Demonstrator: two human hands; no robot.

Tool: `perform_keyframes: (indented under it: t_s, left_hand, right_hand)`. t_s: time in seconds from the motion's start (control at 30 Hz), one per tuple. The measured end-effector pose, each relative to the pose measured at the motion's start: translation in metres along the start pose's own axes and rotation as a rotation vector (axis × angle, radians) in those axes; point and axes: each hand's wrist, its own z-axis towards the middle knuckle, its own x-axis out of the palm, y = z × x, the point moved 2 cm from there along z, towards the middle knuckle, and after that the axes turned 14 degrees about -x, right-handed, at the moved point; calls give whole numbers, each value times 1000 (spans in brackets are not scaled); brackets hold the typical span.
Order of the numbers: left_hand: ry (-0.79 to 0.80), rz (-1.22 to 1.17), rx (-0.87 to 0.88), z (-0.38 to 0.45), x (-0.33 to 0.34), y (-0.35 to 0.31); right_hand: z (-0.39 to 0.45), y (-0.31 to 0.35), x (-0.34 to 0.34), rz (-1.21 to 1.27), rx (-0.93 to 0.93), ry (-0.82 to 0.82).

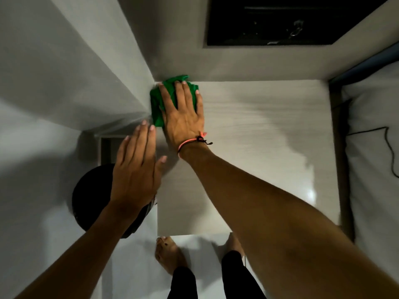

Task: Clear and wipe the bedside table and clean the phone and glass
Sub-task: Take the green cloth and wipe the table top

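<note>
Counting what shows: two hands, one green cloth (157, 104), one pale worktop (259, 147), one round black bin (90, 197), one thin black cable (388, 145) and two bare feet at the bottom edge. The right hand (183, 117) lies flat on the cloth with its fingers straight and spread, palm down, pressing the cloth onto the far left corner of the worktop, right where the two grey walls (64, 72) meet. The cloth sits under the fingers and palm of this hand, and bunched folds of it stick out past the fingertips toward the corner and out to the left of the hand along the wall. A pink and black string band (190, 142) circles the right wrist. The left hand (136, 167) holds nothing; its fingers are straight and close together, and it hovers just beside the left edge of the worktop, near the cloth but not touching it, above the black bin that stands on the floor to the left of the worktop. On the right a white bed (371, 169) lies along the worktop, with the cable trailing over it. A dark framed panel (280, 20) is set in the wall beyond the worktop. The worktop surface shows a glossy highlight near its right side.
</note>
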Motion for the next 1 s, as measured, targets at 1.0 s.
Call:
perform_keyframes:
  t_s: [1.0]
  left_hand:
    - [74, 71, 68, 19, 24, -163]
  right_hand:
    - [-172, -267, -83, -75, 414, -54]
